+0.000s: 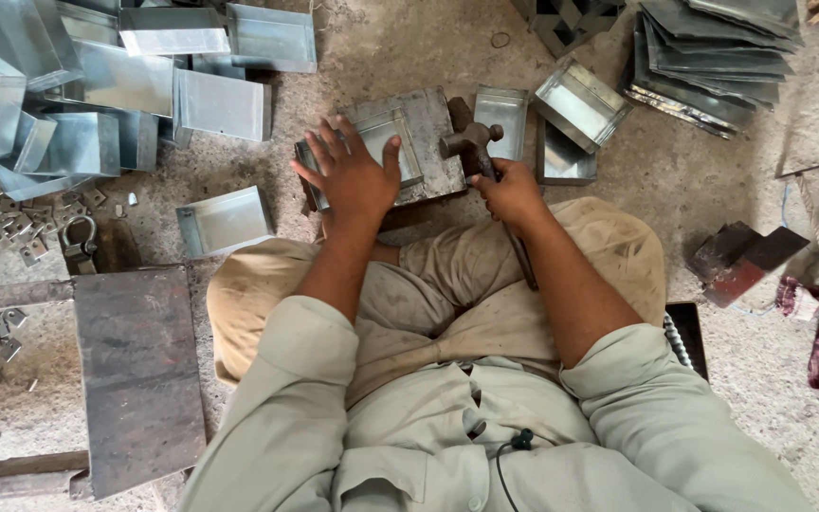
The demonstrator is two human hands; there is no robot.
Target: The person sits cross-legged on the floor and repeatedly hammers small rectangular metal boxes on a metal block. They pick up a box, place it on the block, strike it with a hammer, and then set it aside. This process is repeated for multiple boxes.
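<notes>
Head view shows a person seated cross-legged on a concrete floor point(409, 47), working over a heavy steel block point(428, 142) set just in front of the knees. The left hand point(353, 175) lies flat with fingers spread wide on a shallow sheet-metal tray point(381, 137) resting on the block, pressing it down rather than gripping it. The right hand point(509, 194) is closed tight around the handle of a ball-peen hammer point(471, 142), whose head hangs just above the block's right edge, beside the tray. To do this hammering well, I judge the pressing palm should keep the tray seated flush against the block so it cannot bounce or skid, with the spread fingers kept clear of the line where the hammer lands. The handle looks to be held close to the head, which suits short, controlled taps along a fold better than heavy swings. Finished trays point(580, 104) lie just to the right of the block, another tray point(225, 220) sits to its left, and a large heap of trays point(97, 85) fills the upper left.
</notes>
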